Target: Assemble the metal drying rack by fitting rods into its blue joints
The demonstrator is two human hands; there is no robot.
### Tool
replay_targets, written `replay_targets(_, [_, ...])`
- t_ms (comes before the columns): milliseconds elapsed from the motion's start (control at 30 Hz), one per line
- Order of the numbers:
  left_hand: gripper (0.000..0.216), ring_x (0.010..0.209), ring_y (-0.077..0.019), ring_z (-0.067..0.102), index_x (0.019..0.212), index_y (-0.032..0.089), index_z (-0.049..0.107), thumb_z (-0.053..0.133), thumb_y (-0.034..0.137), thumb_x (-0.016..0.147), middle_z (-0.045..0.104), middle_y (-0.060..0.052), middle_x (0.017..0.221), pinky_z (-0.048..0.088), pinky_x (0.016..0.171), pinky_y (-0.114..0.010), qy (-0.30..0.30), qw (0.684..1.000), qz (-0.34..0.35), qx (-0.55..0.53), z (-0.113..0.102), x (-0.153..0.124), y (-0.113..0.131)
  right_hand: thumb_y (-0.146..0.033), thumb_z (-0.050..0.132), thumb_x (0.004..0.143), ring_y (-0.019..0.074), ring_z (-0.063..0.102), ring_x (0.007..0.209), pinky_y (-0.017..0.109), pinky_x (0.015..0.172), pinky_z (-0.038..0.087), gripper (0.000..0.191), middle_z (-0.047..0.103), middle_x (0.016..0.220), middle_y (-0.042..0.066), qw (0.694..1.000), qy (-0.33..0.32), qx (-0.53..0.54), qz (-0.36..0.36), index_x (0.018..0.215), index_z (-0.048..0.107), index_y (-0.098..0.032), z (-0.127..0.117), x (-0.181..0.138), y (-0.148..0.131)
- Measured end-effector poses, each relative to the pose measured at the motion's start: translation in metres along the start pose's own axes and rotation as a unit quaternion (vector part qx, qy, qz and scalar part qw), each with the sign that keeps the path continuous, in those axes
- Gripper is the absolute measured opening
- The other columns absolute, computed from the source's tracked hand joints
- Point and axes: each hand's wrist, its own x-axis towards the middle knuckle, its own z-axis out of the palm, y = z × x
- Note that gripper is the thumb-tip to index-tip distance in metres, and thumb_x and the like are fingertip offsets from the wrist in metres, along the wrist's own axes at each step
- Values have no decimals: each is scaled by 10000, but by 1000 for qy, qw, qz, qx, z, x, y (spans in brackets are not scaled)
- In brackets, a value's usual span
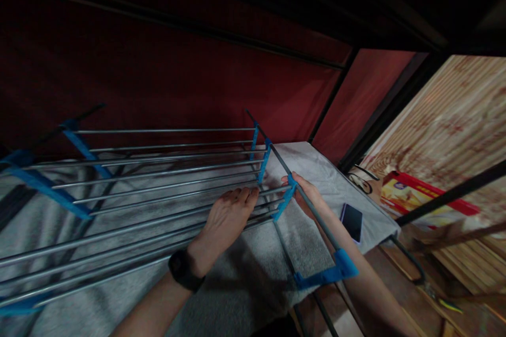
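Though apart, left hand [231, 210] on rods [118, 231], grip unclear, right hand [308, 197] around bracket [283, 205]; grey cloth [253, 274] below, red panel [182, 79] behind.

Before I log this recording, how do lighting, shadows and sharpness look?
Head view: top nearly black, red panel dim, streaked surface at right brighter; head view: soft shadow on the grey cloth near the left hand, faint glints along the metal tubes; head view: print on the red-and-yellow box too soft to read.

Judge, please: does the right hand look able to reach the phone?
Probably yes: the phone lies uncovered outside the rack, and nothing seems to stand between it and the right hand.
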Motion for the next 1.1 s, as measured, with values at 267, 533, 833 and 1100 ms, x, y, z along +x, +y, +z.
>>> replay_targets(267, [464, 954, -229, 702, 1316, 166, 605, 447, 12, 909, 725, -96, 1073, 558, 825, -358, 8, 1000, 8, 0, 2, -1, 0, -686, 763, 680, 239, 675, 871, 363, 851, 483, 466, 735, 790, 32, 1000, -9, -1, -3, 811, 729, -239, 0, 0, -2])
replay_targets(533, [464, 944, -235, 707, 1321, 188, 608, 440, 32, 917, 729, -92, 1033, 566, 804, -366, -15, 999, -22, -24, -3, 3, -2, -667, 739, 721, 211, 653, 772, 360, 783, 494, 428, 744, 835, 37, 1000, 9, -6, 5, 797, 735, -246, 1, 2, 0])
replay_targets(833, [498, 966, -219, 705, 1329, 192, 602, 448, 11, 891, 734, -95, 1079, 561, 847, -347, -14, 1000, -10, -24, -3, -1, 0, -706, 746, 698, 238, 658, 823, 381, 824, 501, 449, 723, 781, 34, 1000, -6, -5, 5, 785, 729, -266, 3, 0, -2])
replay_targets(1100, [512, 975, -221, 709, 1334, 212, 601, 460, 12, 885, 729, -108, 1148, 571, 846, -358, -6, 999, -11, -36, 2, -2, -1, -721, 731, 694, 250, 664, 897, 379, 849, 497, 487, 726, 808, 37, 1000, -15, -10, 2, 821, 726, -251, 5, -3, -4])
